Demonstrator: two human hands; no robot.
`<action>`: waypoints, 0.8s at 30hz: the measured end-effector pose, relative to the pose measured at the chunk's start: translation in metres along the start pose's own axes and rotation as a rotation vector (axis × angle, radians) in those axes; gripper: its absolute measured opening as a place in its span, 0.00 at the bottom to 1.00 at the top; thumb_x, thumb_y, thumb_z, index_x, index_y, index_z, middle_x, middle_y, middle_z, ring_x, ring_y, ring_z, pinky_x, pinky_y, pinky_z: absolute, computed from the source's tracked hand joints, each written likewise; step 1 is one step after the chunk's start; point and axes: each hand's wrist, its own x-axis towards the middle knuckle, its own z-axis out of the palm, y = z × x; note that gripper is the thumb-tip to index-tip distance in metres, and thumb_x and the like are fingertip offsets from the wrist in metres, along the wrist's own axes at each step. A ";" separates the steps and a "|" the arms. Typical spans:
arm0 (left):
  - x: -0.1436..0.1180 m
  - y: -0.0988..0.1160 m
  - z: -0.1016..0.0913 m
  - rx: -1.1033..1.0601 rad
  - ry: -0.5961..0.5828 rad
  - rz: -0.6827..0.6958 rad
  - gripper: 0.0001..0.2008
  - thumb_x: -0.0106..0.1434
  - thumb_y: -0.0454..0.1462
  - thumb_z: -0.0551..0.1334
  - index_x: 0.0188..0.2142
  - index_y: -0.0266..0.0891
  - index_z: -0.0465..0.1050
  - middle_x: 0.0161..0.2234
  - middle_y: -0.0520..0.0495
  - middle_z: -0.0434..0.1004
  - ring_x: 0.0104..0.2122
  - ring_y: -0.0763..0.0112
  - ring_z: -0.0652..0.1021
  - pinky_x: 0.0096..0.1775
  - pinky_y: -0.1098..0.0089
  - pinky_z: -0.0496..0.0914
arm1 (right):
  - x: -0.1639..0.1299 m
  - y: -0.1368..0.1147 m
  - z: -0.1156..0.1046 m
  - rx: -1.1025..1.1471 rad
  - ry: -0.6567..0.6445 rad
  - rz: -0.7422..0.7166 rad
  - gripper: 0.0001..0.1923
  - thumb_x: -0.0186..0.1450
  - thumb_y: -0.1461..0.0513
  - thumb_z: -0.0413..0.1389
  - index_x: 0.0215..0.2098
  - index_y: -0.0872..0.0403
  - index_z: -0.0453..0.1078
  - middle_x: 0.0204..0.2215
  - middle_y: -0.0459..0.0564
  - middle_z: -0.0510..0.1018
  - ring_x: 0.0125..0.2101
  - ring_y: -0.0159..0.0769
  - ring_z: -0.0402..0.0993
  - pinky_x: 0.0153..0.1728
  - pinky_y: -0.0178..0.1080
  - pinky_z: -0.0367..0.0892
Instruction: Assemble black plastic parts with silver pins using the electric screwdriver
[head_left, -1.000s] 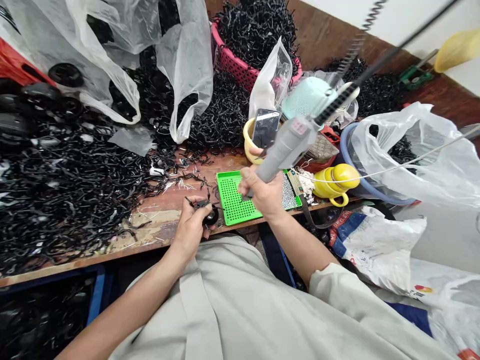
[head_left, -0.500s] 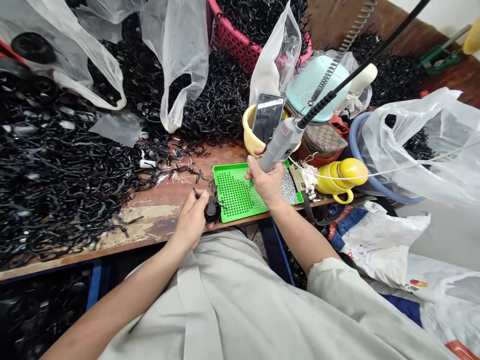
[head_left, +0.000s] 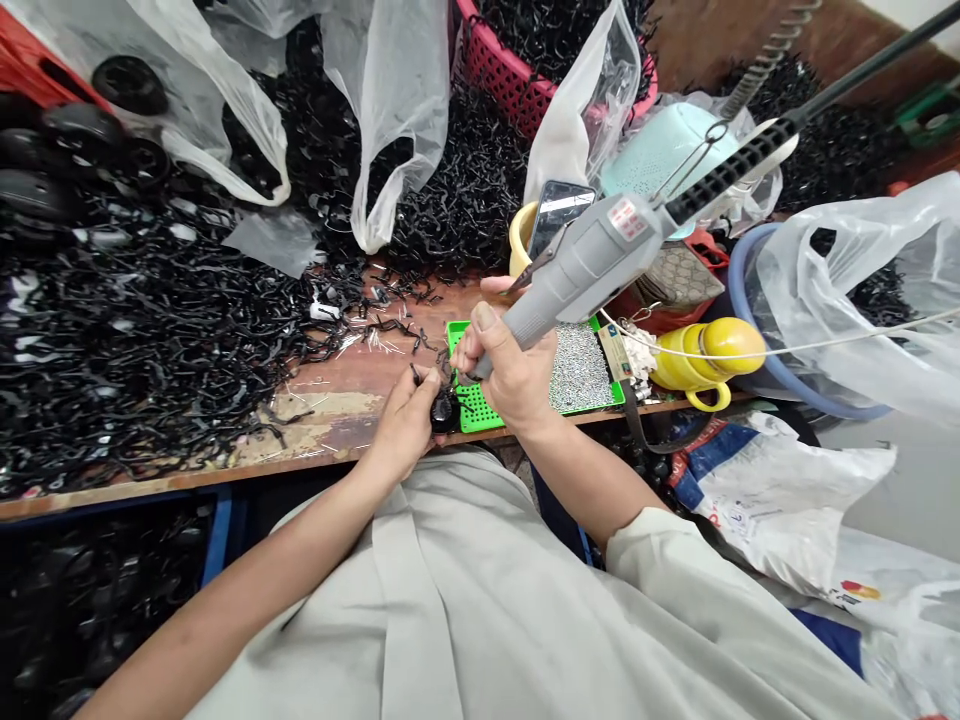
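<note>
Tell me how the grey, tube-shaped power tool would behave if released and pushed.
The power tool would probably swing, since a wire hook links its top to a coiled metal spring. It looks moulded from hard plastic, so probably stiff. The thick black cord might tug back.

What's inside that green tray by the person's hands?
Small silvery pieces cover the right side of the green tray, and its holed floor shows at the near left. The right hand and the gray tool it holds hide the middle; whatever lies there cannot be seen.
</note>
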 end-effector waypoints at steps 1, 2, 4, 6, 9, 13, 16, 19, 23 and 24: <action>0.000 -0.002 -0.001 0.004 -0.004 0.014 0.12 0.61 0.47 0.59 0.32 0.42 0.61 0.22 0.56 0.60 0.17 0.77 0.64 0.14 0.77 0.57 | 0.000 0.003 0.002 0.007 -0.008 0.017 0.21 0.58 0.50 0.62 0.43 0.50 0.62 0.16 0.35 0.66 0.14 0.25 0.64 0.17 0.31 0.65; 0.001 -0.003 -0.002 0.014 -0.003 0.028 0.12 0.61 0.47 0.59 0.33 0.42 0.61 0.23 0.55 0.61 0.18 0.76 0.64 0.14 0.77 0.57 | 0.000 0.006 0.003 0.011 -0.019 0.034 0.20 0.58 0.51 0.62 0.42 0.51 0.62 0.16 0.35 0.66 0.14 0.25 0.64 0.17 0.31 0.64; 0.002 -0.007 -0.005 0.053 0.011 0.061 0.12 0.61 0.47 0.59 0.33 0.42 0.62 0.25 0.55 0.62 0.20 0.76 0.65 0.16 0.77 0.58 | 0.001 0.012 0.002 0.014 -0.048 0.062 0.18 0.59 0.52 0.62 0.39 0.51 0.62 0.15 0.35 0.66 0.14 0.25 0.63 0.16 0.30 0.64; 0.003 -0.010 -0.008 0.110 0.022 0.096 0.12 0.61 0.47 0.59 0.34 0.41 0.63 0.26 0.53 0.64 0.23 0.75 0.66 0.19 0.76 0.60 | 0.000 0.017 0.002 0.012 -0.074 0.077 0.16 0.59 0.53 0.62 0.36 0.51 0.61 0.15 0.35 0.66 0.14 0.24 0.63 0.16 0.30 0.63; 0.003 -0.011 -0.011 0.161 0.022 0.115 0.12 0.61 0.46 0.59 0.34 0.41 0.65 0.27 0.52 0.67 0.25 0.73 0.67 0.22 0.75 0.62 | -0.002 0.021 0.002 0.001 -0.097 0.073 0.15 0.60 0.54 0.61 0.34 0.52 0.62 0.15 0.35 0.66 0.14 0.25 0.64 0.16 0.30 0.64; 0.002 -0.006 -0.009 0.130 -0.014 0.041 0.12 0.61 0.47 0.58 0.34 0.42 0.63 0.25 0.54 0.64 0.22 0.74 0.66 0.18 0.75 0.61 | 0.000 0.017 -0.004 -0.033 -0.077 0.040 0.16 0.59 0.54 0.62 0.38 0.52 0.63 0.15 0.35 0.67 0.14 0.25 0.65 0.17 0.30 0.66; -0.001 0.002 -0.003 0.076 0.003 -0.028 0.10 0.60 0.46 0.58 0.35 0.44 0.62 0.24 0.56 0.63 0.18 0.75 0.65 0.15 0.76 0.58 | 0.008 0.005 -0.023 -0.080 -0.073 0.047 0.15 0.60 0.53 0.61 0.40 0.52 0.65 0.15 0.35 0.67 0.14 0.25 0.65 0.17 0.31 0.66; -0.002 0.008 0.001 0.036 0.034 -0.090 0.09 0.60 0.45 0.57 0.35 0.44 0.61 0.22 0.57 0.62 0.15 0.76 0.64 0.13 0.77 0.57 | 0.017 -0.005 -0.052 -0.224 0.031 -0.016 0.17 0.60 0.53 0.61 0.42 0.53 0.66 0.16 0.35 0.68 0.14 0.26 0.66 0.17 0.31 0.66; -0.001 0.011 0.001 0.040 -0.009 -0.127 0.12 0.60 0.48 0.57 0.35 0.45 0.59 0.20 0.57 0.64 0.12 0.75 0.65 0.11 0.78 0.51 | 0.020 -0.001 -0.080 -0.361 0.144 -0.046 0.21 0.58 0.52 0.62 0.45 0.54 0.66 0.16 0.36 0.70 0.14 0.27 0.67 0.18 0.32 0.67; -0.001 0.012 0.000 0.040 -0.029 -0.123 0.13 0.60 0.49 0.58 0.36 0.45 0.59 0.20 0.57 0.66 0.12 0.75 0.65 0.10 0.79 0.50 | 0.019 0.002 -0.083 -0.368 0.147 -0.037 0.21 0.58 0.52 0.61 0.45 0.54 0.66 0.16 0.36 0.70 0.14 0.27 0.68 0.18 0.32 0.67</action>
